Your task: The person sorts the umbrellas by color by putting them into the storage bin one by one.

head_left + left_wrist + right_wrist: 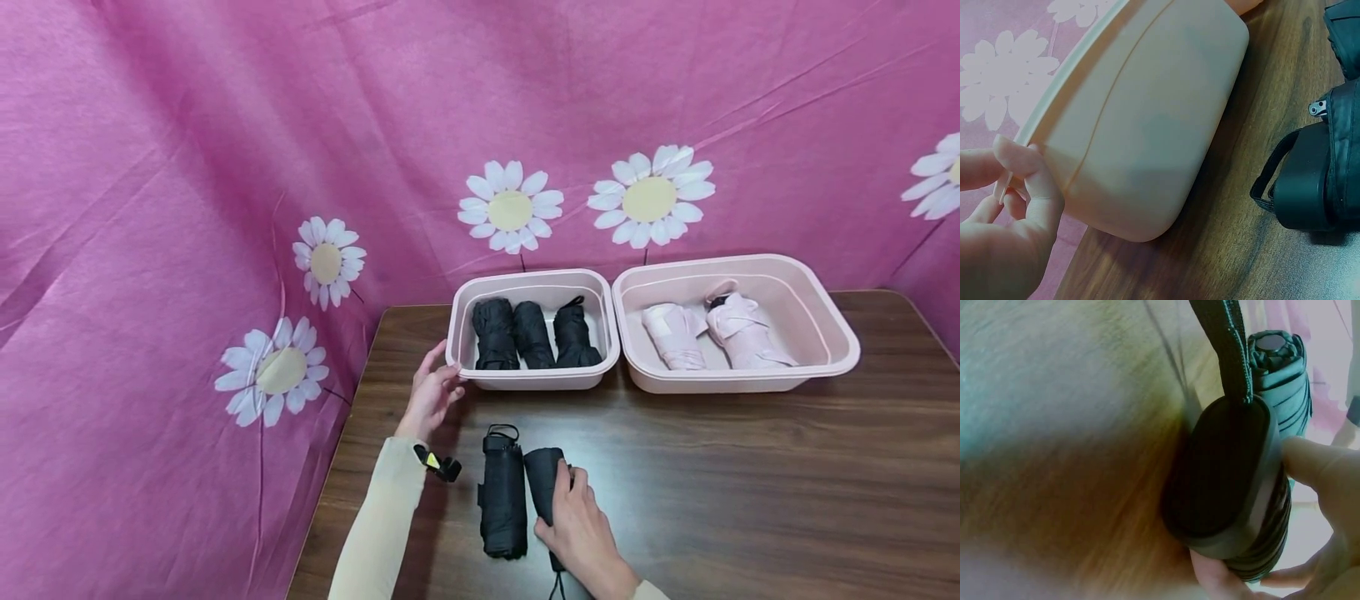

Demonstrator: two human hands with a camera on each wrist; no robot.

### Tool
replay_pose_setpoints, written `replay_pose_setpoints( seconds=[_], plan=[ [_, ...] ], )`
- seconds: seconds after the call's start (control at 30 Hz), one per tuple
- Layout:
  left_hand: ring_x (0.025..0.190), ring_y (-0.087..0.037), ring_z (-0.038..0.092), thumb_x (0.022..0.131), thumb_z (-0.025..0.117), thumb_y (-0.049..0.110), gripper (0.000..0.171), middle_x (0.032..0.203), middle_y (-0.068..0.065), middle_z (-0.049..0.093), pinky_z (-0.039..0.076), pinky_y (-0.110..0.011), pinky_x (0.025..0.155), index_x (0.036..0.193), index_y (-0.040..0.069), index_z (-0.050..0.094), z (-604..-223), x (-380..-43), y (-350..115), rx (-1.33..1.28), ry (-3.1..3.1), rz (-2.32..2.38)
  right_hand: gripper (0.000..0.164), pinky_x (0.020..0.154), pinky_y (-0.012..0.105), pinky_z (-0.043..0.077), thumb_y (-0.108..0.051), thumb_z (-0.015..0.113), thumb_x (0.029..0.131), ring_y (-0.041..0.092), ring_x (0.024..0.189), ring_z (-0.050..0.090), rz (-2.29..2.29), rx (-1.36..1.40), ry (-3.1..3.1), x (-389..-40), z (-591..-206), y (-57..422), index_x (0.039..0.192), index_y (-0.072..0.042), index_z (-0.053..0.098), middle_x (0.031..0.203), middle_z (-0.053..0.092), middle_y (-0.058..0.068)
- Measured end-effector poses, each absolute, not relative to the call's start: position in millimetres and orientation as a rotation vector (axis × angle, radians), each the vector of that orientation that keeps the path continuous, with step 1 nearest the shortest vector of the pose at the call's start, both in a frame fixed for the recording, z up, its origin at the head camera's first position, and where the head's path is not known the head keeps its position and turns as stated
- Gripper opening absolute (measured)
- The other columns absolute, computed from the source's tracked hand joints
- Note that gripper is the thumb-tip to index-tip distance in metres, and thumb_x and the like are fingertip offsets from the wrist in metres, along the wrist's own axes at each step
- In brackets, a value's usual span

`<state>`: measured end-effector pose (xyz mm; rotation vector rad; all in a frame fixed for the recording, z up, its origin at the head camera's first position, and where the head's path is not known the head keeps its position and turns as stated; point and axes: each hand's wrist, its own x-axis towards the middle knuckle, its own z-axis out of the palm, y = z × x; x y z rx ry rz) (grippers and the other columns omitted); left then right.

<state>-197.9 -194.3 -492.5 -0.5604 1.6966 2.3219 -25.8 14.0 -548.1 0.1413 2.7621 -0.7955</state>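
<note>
My left hand [431, 402] pinches the left front corner rim of a small pale pink plastic bin [534, 382]; the left wrist view shows thumb and fingers around that rim [1022, 134]. Inside the bin lie three folded black umbrellas [495, 335], side by side. With my right hand [583, 533] I grip another folded black umbrella [543, 477] on the table. Its flat handle end [1216, 481] and wrist strap face the right wrist camera. Just left of it lies one more folded black umbrella [504, 500], its strap loop pointing toward the bin.
A larger pale pink bin [720, 383] stands right beside the small one, holding two folded light pink umbrellas [675, 336]. Both bins sit at the back of the brown wooden table [750, 492]. A pink curtain with daisies [420, 108] hangs behind and to the left.
</note>
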Motion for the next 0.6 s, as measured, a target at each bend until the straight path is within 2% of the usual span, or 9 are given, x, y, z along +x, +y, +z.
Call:
replay_pose_setpoints(
  seconds=[0.4,0.6],
  plan=[
    [0.068,-0.012,0.059,0.093,0.053,-0.002,0.059,0.099,-0.006,0.055,0.046,-0.02,0.055,0.145,0.023,0.041,-493,-197,-194,-0.526,1.71,2.333,0.093,0.062,0.043,0.052,-0.026,0.077,0.066,0.032,0.085,0.058,-0.952,0.122,2.726,-26,-545,27,0.141,0.009,0.034,0.122,0.044,0.028],
    [0.068,-0.012,0.059,0.092,0.053,-0.002,0.058,0.095,-0.006,0.056,0.046,-0.02,0.054,0.144,0.023,0.043,-493,-198,-194,-0.526,1.708,2.337,0.093,0.062,0.043,0.051,-0.025,0.075,0.066,0.031,0.078,0.057,-0.978,0.137,2.686,-29,-544,29,0.141,0.009,0.033,0.121,0.044,0.03]
  ],
)
